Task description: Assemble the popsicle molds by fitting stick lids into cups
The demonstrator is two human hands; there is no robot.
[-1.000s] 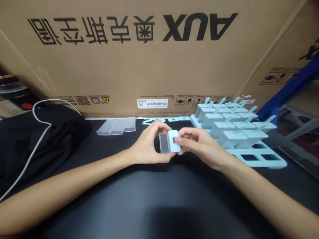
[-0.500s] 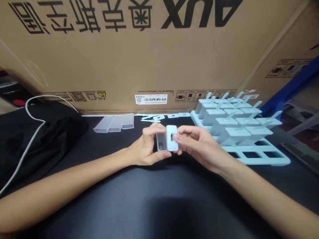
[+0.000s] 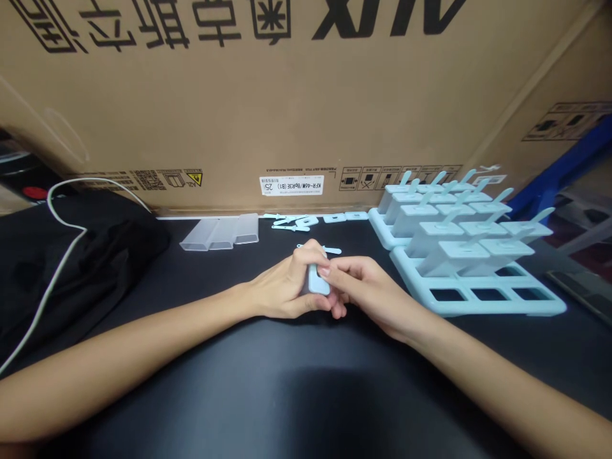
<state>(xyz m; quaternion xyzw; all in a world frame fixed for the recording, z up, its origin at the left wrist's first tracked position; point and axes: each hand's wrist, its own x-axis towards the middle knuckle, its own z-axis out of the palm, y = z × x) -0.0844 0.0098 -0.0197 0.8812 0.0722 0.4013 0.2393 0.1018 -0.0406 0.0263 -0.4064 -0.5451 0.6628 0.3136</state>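
Near the middle of the black table, my left hand (image 3: 291, 287) is wrapped around a popsicle mold topped by a light blue lid (image 3: 317, 285); the clear body is mostly hidden by my fingers. My right hand (image 3: 366, 287) has its thumb pressed on the lid by the slot, with its other fingers curled behind. Just beyond my hands lies a light blue stick (image 3: 332, 250), partly covered by my left fingers. Farther back are several loose sticks (image 3: 290, 227) and blue lids (image 3: 333, 218). Clear empty molds (image 3: 220, 234) lie side by side to the left.
On the right, light blue racks (image 3: 519, 306) hold several lidded molds (image 3: 507, 247) with sticks standing up. A large cardboard box (image 3: 215, 115) rises behind the table. Black cloth (image 3: 115, 245) and a white cable (image 3: 62, 271) lie at left. A blue bar (image 3: 549, 169) slants at far right.
My fingers have closed further around the mold, and the lid has tilted and shifted slightly left and down. The stick behind my hands has come into view.
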